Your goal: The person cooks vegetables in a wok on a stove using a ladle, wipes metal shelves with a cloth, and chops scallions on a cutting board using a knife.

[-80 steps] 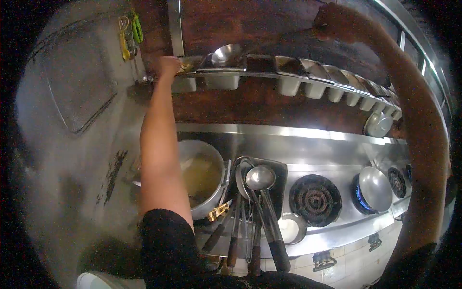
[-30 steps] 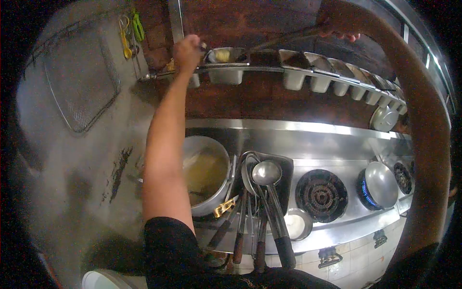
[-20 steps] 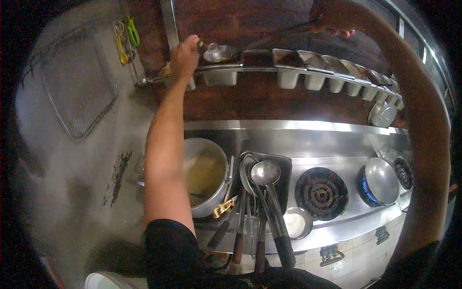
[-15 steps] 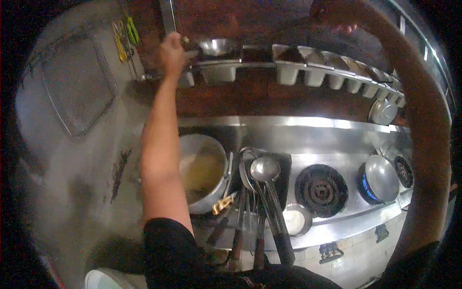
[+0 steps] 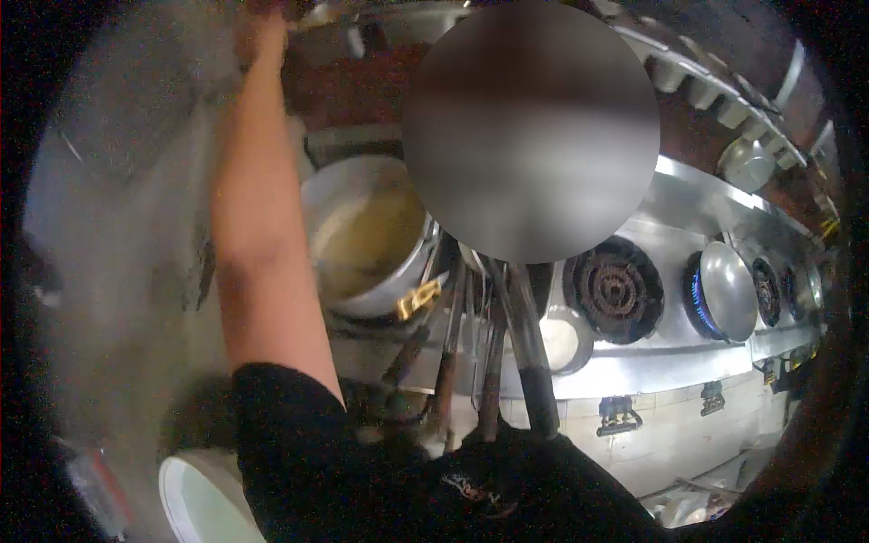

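Note:
My left hand (image 5: pixel 261 29) is at the top edge, beyond the large pot, near the left end of the shelf of containers. It is dark and smeared, so its fingers and anything in them cannot be made out. Below my outstretched forearm stands a large metal pot (image 5: pixel 317 195) with yellowish-brown contents, and a golden clip-like piece (image 5: pixel 419 299) sits at its rim. Several long-handled utensils (image 5: pixel 534 380) lie right of the pot, their far ends covered by a round blur. My right hand is out of view.
Right of the utensils are a small pot with white contents (image 5: pixel 561 342), a black burner (image 5: pixel 614 288) and a tilted wok (image 5: pixel 729 291) over a blue flame. Metal containers (image 5: pixel 702 92) line the shelf behind. A white bucket (image 5: pixel 186 489) stands at lower left.
My left hand has gone from beside the metal bowl on the shelf to the upper left edge. My raised right arm has dropped away from the shelf. The view has shifted.

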`<state>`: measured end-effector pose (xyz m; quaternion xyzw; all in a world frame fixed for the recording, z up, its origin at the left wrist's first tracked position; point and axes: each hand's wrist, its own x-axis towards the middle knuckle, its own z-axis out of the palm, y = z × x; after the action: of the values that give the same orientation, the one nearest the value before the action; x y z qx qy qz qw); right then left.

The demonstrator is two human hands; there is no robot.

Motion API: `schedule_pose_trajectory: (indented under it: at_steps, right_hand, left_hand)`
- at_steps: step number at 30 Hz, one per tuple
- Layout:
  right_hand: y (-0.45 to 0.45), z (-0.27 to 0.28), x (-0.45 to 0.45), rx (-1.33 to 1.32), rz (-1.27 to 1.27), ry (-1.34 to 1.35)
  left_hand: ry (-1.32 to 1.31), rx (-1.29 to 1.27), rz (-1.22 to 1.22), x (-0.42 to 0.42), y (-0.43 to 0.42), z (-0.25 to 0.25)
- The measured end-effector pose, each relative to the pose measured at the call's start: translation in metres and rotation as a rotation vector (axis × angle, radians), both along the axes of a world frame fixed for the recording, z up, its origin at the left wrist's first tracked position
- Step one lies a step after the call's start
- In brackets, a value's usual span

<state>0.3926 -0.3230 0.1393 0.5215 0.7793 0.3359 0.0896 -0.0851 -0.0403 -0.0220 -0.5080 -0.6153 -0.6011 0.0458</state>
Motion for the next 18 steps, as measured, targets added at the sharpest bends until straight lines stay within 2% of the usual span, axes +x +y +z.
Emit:
schedule_pose_trajectory:
  at_steps: [6, 7, 9, 11, 15, 18]
  right_hand:
    - [-0.009, -0.003, 0.007, -0.012, -0.021, 0.013]
    - [-0.012, -0.004, 0.009, -0.013, -0.016, 0.015]
    - [-0.021, -0.007, 0.013, -0.012, 0.0, 0.018]
    - [-0.03, -0.012, 0.021, -0.009, 0.012, 0.03]
    - [-0.061, -0.028, 0.043, -0.006, 0.029, 0.053]
    - [-0.092, -0.038, 0.07, -0.017, -0.008, 0.083]
  left_hand:
    - [0.201, 0.079, 0.36, -0.035, 0.074, -0.009]
    - [0.236, 0.114, 0.405, -0.03, 0.063, -0.008]
    - [0.067, -0.145, 0.173, -0.022, 0.011, -0.009]
    - [-0.108, -0.304, -0.081, 0.029, -0.08, 0.016]
    - [0.099, -0.147, -0.17, 0.045, -0.079, 0.021]
    - [0.152, -0.071, -0.22, 0.069, -0.109, 0.042]
